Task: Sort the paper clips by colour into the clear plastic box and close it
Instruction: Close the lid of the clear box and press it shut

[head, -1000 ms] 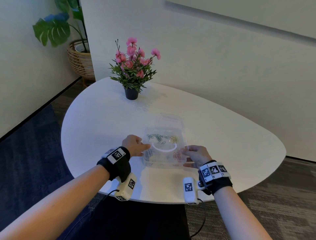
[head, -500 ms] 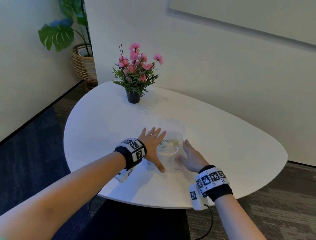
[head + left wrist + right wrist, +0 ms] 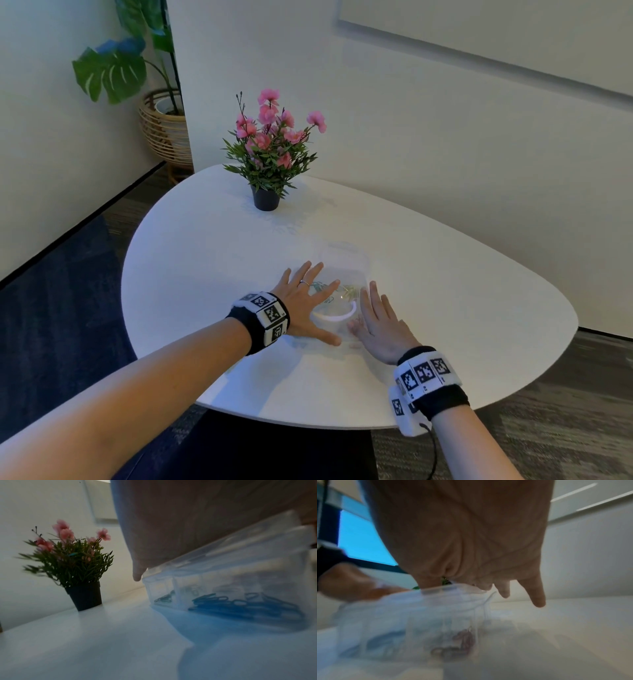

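The clear plastic box point(image 3: 343, 265) lies on the white table with its lid down. Through the plastic I see green and yellow paper clips point(image 3: 349, 291) and the white handle point(image 3: 337, 317). My left hand point(image 3: 305, 301) lies flat on the lid's left half, fingers straight and spread. My right hand point(image 3: 376, 318) lies flat on the right half. In the left wrist view the palm point(image 3: 188, 520) covers the box point(image 3: 240, 568), with blue clips point(image 3: 240, 605) in one compartment. In the right wrist view, red clips point(image 3: 462, 639) show blurred inside the box point(image 3: 402, 615).
A black pot of pink flowers point(image 3: 265, 198) stands at the table's point(image 3: 479, 308) far side, well behind the box. A large leafy plant in a wicker basket point(image 3: 164, 130) stands on the floor beyond. The table's front edge runs just behind my wrists.
A second ago both hands held the box by its sides with curled fingers. Both hands then moved on top and now press flat on the lid. The head view has shifted a little.
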{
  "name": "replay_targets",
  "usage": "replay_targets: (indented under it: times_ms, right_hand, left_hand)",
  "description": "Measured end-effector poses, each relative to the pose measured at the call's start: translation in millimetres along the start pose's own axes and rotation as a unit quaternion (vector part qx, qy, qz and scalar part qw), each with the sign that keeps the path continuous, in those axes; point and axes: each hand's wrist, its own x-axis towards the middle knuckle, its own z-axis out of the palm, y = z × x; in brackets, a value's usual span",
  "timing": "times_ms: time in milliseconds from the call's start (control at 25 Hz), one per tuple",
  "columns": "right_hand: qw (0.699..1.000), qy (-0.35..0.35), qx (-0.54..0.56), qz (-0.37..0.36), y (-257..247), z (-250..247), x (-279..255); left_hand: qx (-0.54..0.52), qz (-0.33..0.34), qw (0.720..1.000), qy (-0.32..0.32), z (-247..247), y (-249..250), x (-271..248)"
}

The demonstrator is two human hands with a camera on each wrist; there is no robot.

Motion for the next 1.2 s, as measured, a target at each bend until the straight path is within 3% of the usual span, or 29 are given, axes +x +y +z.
replay_targets:
  times_ms: [160,320,560,760,840,1000,1200]
  right_hand:
    - [0.998,0.050,0.025,-0.006,-1,12,-4]
    - [0.983,0.081,0.160,-0.031,2,23,-3]
    - [0.978,0.070,0.197,-0.009,7,14,1]
    - [0.930,0.178,0.312,0.073,4,6,12]
    - [0.932,0.224,0.274,0.077,0,4,9]
    - [0.910,0.256,0.314,0.085,-6,7,2]
    - [0.904,0.257,0.332,0.084,-2,9,7]
  left_hand:
    - [-0.017,-0.016,1.000,-0.009,-5,2,-2]
    - [-0.026,-0.038,0.999,-0.008,-13,11,0]
    - [-0.004,-0.049,0.998,-0.030,-23,15,4]
    - [-0.044,-0.026,0.997,-0.051,-24,9,0]
    - [-0.107,-0.027,0.993,-0.039,-18,3,-9]
    - [-0.307,-0.156,0.937,0.057,-3,-15,-32]
    - [-0.377,-0.217,0.898,0.071,10,-14,-35]
